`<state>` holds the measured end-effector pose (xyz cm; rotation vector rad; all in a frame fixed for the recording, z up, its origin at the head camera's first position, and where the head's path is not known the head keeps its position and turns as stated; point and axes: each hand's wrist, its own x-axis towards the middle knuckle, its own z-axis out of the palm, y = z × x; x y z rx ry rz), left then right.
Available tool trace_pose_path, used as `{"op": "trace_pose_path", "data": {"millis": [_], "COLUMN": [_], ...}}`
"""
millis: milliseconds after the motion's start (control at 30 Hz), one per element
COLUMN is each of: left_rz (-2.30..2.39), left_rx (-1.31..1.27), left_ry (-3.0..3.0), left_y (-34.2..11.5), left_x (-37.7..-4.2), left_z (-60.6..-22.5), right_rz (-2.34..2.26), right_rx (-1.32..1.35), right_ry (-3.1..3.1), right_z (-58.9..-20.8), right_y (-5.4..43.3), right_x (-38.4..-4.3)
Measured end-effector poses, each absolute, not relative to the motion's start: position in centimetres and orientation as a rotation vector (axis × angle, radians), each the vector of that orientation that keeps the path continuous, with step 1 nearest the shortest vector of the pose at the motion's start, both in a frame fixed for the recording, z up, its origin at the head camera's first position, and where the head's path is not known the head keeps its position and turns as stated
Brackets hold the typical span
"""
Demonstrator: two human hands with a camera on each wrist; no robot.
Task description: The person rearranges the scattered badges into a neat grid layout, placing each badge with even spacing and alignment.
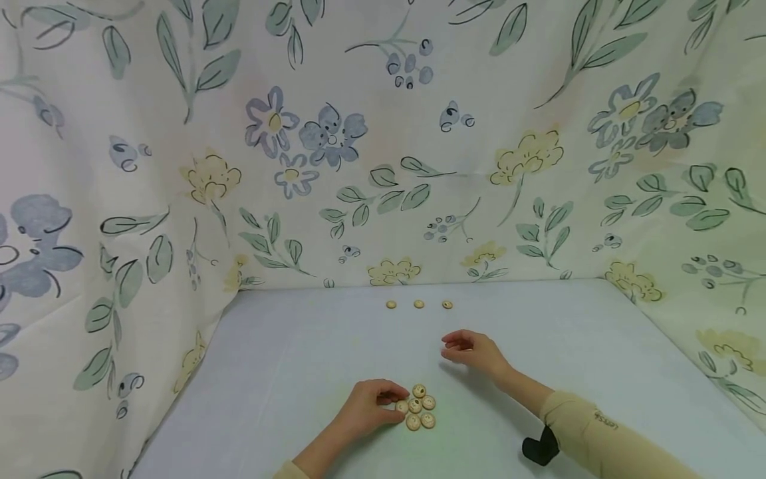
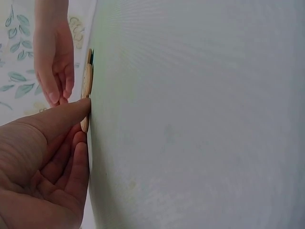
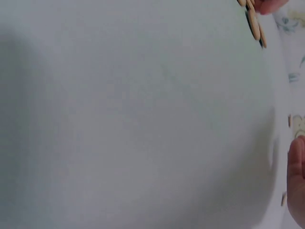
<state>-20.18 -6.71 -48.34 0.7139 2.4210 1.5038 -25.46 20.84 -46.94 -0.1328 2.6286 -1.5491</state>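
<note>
Several small round wooden discs with dark markings lie in a flower-like cluster on the table; one disc (image 1: 415, 406) sits in the middle of the ring. My left hand (image 1: 365, 411) pinches the leftmost disc (image 1: 402, 406) between thumb and fingers, at the cluster's edge. In the left wrist view, the thumb (image 2: 66, 117) covers part of that disc, and another disc (image 2: 88, 78) shows just beyond. To the right and farther back, my right hand (image 1: 475, 352) hovers over the table with relaxed, slightly bent fingers and holds nothing.
Along the back of the white table (image 1: 311, 346), three more discs stand in a spaced row: a left one (image 1: 391, 305), a middle one (image 1: 419, 304) and a right one (image 1: 447, 305). A flowered curtain (image 1: 383, 133) encloses the back and sides. A black strap piece (image 1: 540, 447) hangs by the right sleeve.
</note>
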Motion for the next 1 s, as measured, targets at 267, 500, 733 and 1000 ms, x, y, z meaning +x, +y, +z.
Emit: {"op": "trace_pose_path", "data": {"millis": [267,500,733,1000], "left_rz": [1.514,1.520,1.524,1.527], "left_rx": [0.732,0.744,0.749,0.735], "left_ry": [2.419,2.418,2.412,2.406], "left_y": [-6.8,-6.8,-6.8,-6.7], "left_x": [-20.2,-20.2,-20.0,-19.9], "left_z": [-48.0,-47.9,-48.0,-48.0], "right_rz": [-1.537,-1.549,-1.519,-1.508], "right_rx": [-0.385,-0.549,-0.662,-0.948], "right_ry": [2.593,2.526,2.505,2.576], "right_z": [-47.2,-47.7,-48.0,-48.8], "right_y": [20.0,19.4,18.8,18.5], "right_x": [-22.8,-21.0,-19.2,-17.9]}}
